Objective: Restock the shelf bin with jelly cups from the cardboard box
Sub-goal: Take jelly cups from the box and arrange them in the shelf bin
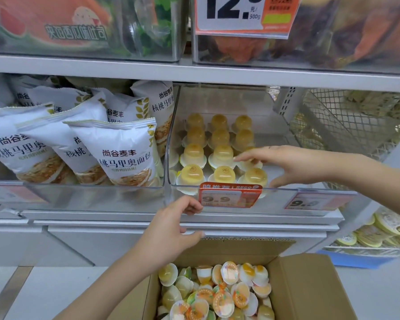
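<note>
Cardboard box (310,285) below; right hand (286,163) over bin (171,144) rim.

The orange price tag (230,195) clipped to the front lip of the clear shelf bin (217,188) reads "9.9", with "RECO" along its top edge. Right of it, a second tag (314,202) shows "9." and a blurred digit. Above it, a hanging sign (243,15) reads "12." and "500g"; left of it, white bread bags (123,153) read "尚谷麦丰"

2 forearms (116,271) bare — no sleeves, no rings.
</note>
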The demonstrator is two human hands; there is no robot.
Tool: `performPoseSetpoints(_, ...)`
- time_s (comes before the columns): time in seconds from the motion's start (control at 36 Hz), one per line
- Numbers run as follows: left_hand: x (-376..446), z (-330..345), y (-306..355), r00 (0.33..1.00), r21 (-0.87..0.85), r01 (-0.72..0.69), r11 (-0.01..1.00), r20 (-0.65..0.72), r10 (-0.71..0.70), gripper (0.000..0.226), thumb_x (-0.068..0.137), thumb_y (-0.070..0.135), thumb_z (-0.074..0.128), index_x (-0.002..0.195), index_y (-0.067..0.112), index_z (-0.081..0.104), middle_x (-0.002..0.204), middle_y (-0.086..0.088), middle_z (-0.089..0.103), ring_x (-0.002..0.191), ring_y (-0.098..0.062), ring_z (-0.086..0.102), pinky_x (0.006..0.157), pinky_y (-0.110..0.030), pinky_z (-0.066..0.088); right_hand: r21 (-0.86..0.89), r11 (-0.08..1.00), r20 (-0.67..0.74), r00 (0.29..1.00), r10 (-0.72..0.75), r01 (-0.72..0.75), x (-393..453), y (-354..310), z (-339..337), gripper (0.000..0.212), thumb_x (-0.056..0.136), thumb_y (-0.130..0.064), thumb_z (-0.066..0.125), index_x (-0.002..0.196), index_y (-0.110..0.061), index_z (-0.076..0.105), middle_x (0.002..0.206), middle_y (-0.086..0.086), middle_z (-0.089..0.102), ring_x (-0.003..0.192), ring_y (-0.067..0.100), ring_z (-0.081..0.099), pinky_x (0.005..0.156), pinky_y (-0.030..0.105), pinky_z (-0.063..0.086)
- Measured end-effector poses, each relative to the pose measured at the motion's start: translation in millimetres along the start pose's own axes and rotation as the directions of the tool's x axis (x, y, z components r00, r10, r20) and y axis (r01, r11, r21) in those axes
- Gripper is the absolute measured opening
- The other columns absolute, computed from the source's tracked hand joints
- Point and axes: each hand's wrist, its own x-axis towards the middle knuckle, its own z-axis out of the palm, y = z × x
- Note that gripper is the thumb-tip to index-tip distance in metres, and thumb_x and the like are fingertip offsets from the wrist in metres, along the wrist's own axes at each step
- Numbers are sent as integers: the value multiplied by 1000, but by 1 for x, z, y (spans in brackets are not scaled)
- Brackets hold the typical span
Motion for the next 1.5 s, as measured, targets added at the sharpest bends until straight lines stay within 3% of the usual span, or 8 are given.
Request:
performPoseSetpoints(0.11,-2,3,-6,1000,54,3,999,11,-4,37,76,21,76,103,34,54,107,21,56,104,9,50,76,-17,51,93,996,-269,963,31,-6,-29,-18,-7,75,80,-15,74,135,-51,36,133,-23,49,118,-7,49,104,23,41)
performPoseSetpoints(0.28,-11,21,-20,984,171,29,985,167,-58,36,76,20,75,103,29,54,108,13,58,101,-3,54,76,-18,45,24,996,-474,878,-65,87,-82,-70,34,50,83,-38,64,128,-45,45,124,-36,45,114,-10,44,93,8,36)
performPoseSetpoints(0.5,-38,68,-61,890,501,-40,864,410,-197,35,80,17,65,113,21,54,113,2,56,107,-17,53,86,-35,49,198,980,-76,996,44,-28,-87,-79,186,45,89,-29,65,129,-37,47,127,-21,47,121,-2,36,101,17,34)
performPoseSetpoints(0.67,-59,113,-118,788,653,14,758,459,-410,39,84,8,57,120,18,49,120,-3,55,106,-24,55,75,-34,48,313,879,192,931,312,-359,-57,-41,296,51,84,-29,70,128,-36,45,126,-8,52,111,14,46,95,34,43)
performPoseSetpoints(0.89,-86,185,-172,709,586,256,769,426,-562,76,69,40,68,134,17,35,126,-7,49,115,-30,50,88,-48,49,535,605,177,778,603,-590,-14,-27,378,73,80,-28,74,140,-26,33,132,9,42,116,24,47,92,37,44)
performPoseSetpoints(1.19,-89,215,-196,743,648,286,706,316,-590,75,82,38,66,143,19,27,141,-12,24,130,-32,32,101,-40,41,350,697,59,758,650,-626,7,-30,410,64,80,11,50,130,-28,39,139,9,25,121,31,37,79,38,47)
performPoseSetpoints(1.33,-85,214,-197,728,532,434,727,268,-631,72,76,47,69,137,21,40,138,-6,27,129,-26,32,100,-40,42,443,677,-34,744,668,-588,2,-33,410,51,78,-1,61,120,-23,43,127,3,41,109,28,46,78,36,46)
performPoseSetpoints(1.5,-87,210,-182,843,217,490,844,129,-523,53,67,21,76,113,18,50,113,-1,48,103,-20,52,78,-29,46,743,393,-18,571,821,-541,-15,-51,385,43,76,-26,73,99,-20,37,91,1,55,67,9,52,49,26,37)
